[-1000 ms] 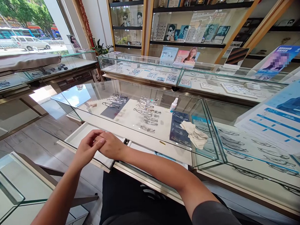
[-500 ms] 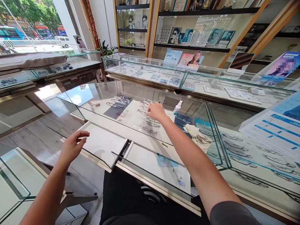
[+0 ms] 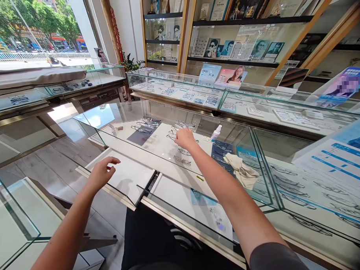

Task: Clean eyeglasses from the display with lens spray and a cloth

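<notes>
My right hand (image 3: pixel 184 138) reaches over the middle of the glass display counter (image 3: pixel 133 150), its fingers bent down and together. Its fingertips are hidden, so whether they grip or only touch a frame does not show. Close around it are rows of eyeglasses (image 3: pixel 183 160), with more frames just left of and behind the fingers. My left hand (image 3: pixel 103 173) hovers above the pulled-out white drawer (image 3: pixel 126 176), fingers loosely curled, thumb apart, holding nothing. Dark-framed eyeglasses (image 3: pixel 142 129) are by a grey mat at the left.
A white spray bottle (image 3: pixel 216 133) and a crumpled beige cloth (image 3: pixel 242 172) sit right of my right arm. A second drawer (image 3: pixel 176 194) holds a picture card and small items. More glass cases (image 3: pixel 178 82) stand behind, and leaflets (image 3: pixel 340 153) at the right.
My left hand has shifted right and slightly down over the drawer. My right hand has come slightly lower and left over the eyeglasses. The whole view has tilted slightly.
</notes>
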{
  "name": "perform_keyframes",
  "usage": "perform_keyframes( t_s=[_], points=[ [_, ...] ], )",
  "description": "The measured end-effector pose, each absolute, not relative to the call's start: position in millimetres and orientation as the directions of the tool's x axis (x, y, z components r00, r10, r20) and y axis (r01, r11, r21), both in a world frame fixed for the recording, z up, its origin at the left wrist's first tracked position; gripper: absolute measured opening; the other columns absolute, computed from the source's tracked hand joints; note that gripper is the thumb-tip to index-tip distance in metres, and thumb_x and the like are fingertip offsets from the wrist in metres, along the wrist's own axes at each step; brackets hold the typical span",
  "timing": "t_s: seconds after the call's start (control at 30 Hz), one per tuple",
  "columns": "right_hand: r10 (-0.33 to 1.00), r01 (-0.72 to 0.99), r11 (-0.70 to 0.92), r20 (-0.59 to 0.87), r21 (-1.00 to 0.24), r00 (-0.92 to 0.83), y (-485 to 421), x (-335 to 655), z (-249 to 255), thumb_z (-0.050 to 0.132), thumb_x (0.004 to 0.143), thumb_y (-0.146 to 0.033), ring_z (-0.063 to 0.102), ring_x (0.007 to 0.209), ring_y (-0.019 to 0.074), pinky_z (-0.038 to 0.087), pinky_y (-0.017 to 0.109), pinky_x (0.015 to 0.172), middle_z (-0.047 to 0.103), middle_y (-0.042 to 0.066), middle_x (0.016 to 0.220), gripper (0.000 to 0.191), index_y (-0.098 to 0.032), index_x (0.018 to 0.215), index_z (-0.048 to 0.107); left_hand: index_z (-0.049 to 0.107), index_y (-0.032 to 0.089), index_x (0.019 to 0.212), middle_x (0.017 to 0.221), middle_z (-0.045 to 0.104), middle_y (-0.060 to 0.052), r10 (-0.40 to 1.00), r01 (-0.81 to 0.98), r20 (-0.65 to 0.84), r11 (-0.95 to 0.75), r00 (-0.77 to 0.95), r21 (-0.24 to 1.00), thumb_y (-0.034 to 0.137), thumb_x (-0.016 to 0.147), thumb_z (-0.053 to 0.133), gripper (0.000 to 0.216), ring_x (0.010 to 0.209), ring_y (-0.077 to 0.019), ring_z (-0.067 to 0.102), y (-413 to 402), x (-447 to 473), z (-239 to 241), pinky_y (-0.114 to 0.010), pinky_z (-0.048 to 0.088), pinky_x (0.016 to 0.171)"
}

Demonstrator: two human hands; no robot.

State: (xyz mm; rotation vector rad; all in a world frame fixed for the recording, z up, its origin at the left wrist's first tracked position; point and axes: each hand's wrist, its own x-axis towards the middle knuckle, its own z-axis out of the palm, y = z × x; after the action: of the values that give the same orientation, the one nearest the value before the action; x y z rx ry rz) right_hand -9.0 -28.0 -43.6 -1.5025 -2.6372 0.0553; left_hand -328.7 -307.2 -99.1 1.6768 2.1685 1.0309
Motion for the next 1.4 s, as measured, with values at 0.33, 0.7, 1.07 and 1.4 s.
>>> perform_keyframes(
  t_s=[0.33,0.7,1.07,1.4],
  points=[
    [0.806,0.69,0.578,0.171,-0.436,-0.566,-103,4,-4,0.068,0.091,-0.02,0.067,0.1,0.0218,0.043,0.031,0.082,0.079,0.004,0.103,0.009,-0.021,0.083,0.066,0.074,0.022,0.105,0.111,0.082,-0.01,0.947,0.759,0.194,0.074,-0.257,0.647,0.031,0.073,0.054,0.039,0.105,-0.029,0.077,-295,-323,-102,-0.042,0.064,0.087],
    [0.633,0.684,0.62,-0.269,-0.385,-0.726,-195,6,-99,0.07,0.086,-0.017,0.065,0.092,0.02,0.038,0.03,0.074,0.076,0.004,0.095,0.01,-0.021,0.08,0.063,0.073,0.023,0.102,0.112,0.082,-0.008,0.932,0.758,0.208,0.097,-0.296,0.645,0.031,0.079,0.055,0.03,0.103,-0.0264,0.078,-300,-322,-106,-0.04,0.065,0.092],
    [0.793,0.787,0.582,-0.071,-0.207,-0.605,-77,-57,-179,0.058,0.1,-0.017,0.064,0.12,0.0311,0.042,0.039,0.1,0.077,0.017,0.121,0.019,-0.015,0.105,0.077,0.075,0.024,0.101,0.107,0.082,-0.005,0.923,0.81,0.232,0.126,-0.308,0.572,0.035,0.089,0.054,0.026,0.085,-0.0215,0.071,-307,-312,-100,-0.034,0.057,0.077],
    [0.844,0.827,0.525,0.001,-0.203,-0.536,-7,-93,-215,0.056,0.1,-0.013,0.061,0.12,0.03,0.039,0.041,0.109,0.075,0.016,0.12,0.021,-0.015,0.104,0.076,0.075,0.025,0.103,0.106,0.082,-0.003,0.927,0.797,0.162,0.192,-0.34,0.573,0.039,0.093,0.053,0.027,0.075,-0.0186,0.067,-304,-309,-100,-0.033,0.056,0.071]
  ],
)
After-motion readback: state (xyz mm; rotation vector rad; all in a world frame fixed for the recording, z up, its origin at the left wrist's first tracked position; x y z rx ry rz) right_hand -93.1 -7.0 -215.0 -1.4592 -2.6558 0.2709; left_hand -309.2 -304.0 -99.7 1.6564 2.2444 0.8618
